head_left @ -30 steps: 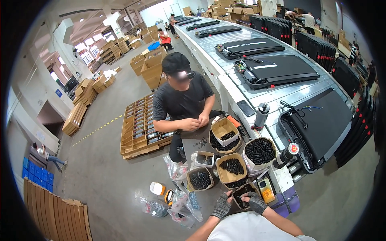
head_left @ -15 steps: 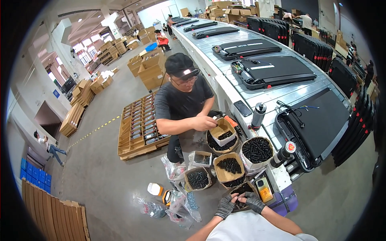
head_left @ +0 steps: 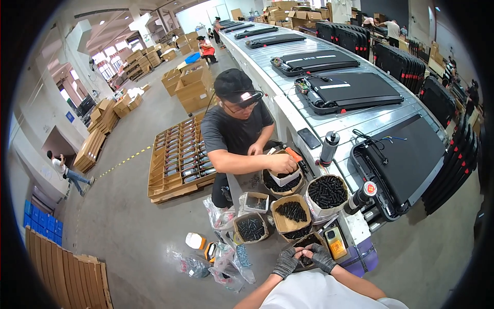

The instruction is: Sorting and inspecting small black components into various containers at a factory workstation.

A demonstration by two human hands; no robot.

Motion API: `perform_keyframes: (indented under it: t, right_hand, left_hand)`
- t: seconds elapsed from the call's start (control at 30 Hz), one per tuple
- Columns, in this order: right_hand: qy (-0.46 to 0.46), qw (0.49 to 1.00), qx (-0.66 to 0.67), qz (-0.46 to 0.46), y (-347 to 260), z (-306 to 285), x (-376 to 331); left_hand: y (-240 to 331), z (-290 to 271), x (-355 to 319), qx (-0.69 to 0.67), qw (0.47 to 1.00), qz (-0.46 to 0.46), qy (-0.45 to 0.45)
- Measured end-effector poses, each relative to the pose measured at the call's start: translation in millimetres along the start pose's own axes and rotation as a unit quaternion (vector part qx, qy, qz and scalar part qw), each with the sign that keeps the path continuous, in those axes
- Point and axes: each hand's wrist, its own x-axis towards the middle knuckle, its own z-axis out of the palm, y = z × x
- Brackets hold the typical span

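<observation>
My left hand [head_left: 287, 261] and my right hand [head_left: 320, 256], both in grey fingerless gloves, meet fingertip to fingertip over an open carton [head_left: 312, 239] of dark small parts. Their fingers are closed in a pinch; whatever lies between them is too small to make out. Just beyond stands a cardboard box [head_left: 292, 202] with black screws in it. A white-sided bucket [head_left: 327, 191] full of black bolts is to its right, and another box of black screws [head_left: 251, 230] to its left. A yellow-backed phone [head_left: 336, 243] lies beside my right hand.
Across from me a co-worker [head_left: 234, 129] in a dark shirt reaches into a small box. A roller conveyor [head_left: 288, 92] with black treadmill-like units [head_left: 350, 90] runs along the right. Plastic bags [head_left: 226, 268] lie on the floor; a partitioned crate [head_left: 177, 154] stands behind the co-worker.
The co-worker's hand has moved right and down into the small box. A distant walking person has shifted slightly right. My hands stay together, with only a slight shift.
</observation>
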Motion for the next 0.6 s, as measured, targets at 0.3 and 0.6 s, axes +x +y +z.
perform_keyframes:
  t: [0.3,0.6]
  right_hand:
    - [0.064,0.997,-0.020,-0.025,2.6,-0.5,5.4]
    - [0.044,0.997,0.056,0.025,3.7,0.5,10.6]
  left_hand:
    - [5.6,0.0,3.3,-0.187,0.977,-0.101,0.011]
    - [-6.6,14.5,11.5,-0.129,0.984,-0.069,0.101]
